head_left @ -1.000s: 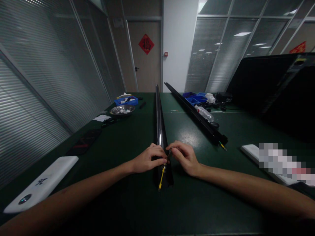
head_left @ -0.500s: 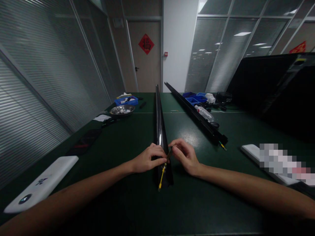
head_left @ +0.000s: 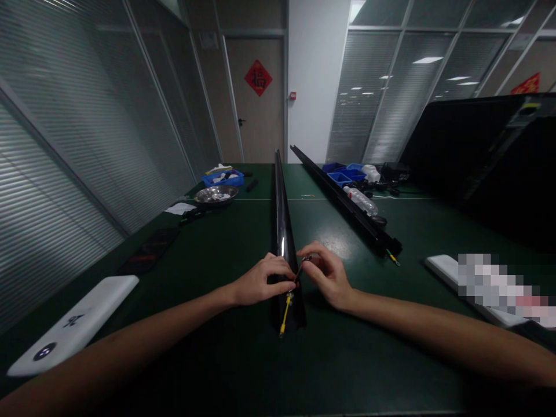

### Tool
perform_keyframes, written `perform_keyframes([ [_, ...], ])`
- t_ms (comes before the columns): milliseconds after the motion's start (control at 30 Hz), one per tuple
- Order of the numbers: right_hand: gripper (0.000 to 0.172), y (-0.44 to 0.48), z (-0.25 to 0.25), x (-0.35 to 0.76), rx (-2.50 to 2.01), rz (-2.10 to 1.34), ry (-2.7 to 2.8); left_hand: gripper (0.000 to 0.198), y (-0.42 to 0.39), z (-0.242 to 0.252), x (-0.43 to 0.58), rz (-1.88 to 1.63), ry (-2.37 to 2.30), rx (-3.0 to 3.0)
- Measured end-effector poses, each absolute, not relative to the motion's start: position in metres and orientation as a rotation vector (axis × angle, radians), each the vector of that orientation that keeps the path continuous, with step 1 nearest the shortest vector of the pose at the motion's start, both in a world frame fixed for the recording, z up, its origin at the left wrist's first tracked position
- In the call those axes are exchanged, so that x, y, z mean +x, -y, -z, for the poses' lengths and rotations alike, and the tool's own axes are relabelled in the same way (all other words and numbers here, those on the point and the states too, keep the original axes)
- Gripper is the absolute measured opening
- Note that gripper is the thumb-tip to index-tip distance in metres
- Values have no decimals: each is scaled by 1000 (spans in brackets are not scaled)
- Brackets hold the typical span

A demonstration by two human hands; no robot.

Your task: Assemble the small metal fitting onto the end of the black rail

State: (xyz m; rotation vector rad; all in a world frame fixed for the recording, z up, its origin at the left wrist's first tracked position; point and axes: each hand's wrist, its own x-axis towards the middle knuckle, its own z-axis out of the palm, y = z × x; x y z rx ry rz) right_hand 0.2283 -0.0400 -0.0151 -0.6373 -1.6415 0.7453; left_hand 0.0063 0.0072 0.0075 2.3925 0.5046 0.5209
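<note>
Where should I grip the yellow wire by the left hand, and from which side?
Probably pinch the yellow wire at mid-length, coming from the near side. It is slim and points toward the wearer, its lower end apparently loose. Its upper end meets a metal fitting close to the left hand, so there is less room there.

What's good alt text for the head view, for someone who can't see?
A person's left hand rests on a long black rail on a green table, while the right hand holds a slim metal tool near a yellow wire at the rail's near end. To the right lie a second black rail and a clear plastic bottle.
</note>
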Motion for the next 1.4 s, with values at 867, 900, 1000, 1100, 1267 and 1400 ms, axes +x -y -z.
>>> perform_keyframes([
  [867,38,34,13,225,-806,-924,1625,28,-7,-7,7,-523,-532,2398],
  [900,40,34,12,225,-800,-941,1630,27,-7,-7,7,-523,-534,2399],
  [1000,47,34,10,225,-790,-989,1644,25,-6,-7,7,-527,-541,2404],
  [1100,51,33,10,225,-807,-988,1667,27,-6,-7,7,-519,-546,2407],
  [1267,52,32,12,226,-815,-970,1701,24,-6,-8,7,-514,-537,2403],
  [1400,49,31,15,228,-802,-985,1728,21,-7,-6,7,-517,-525,2392],
])
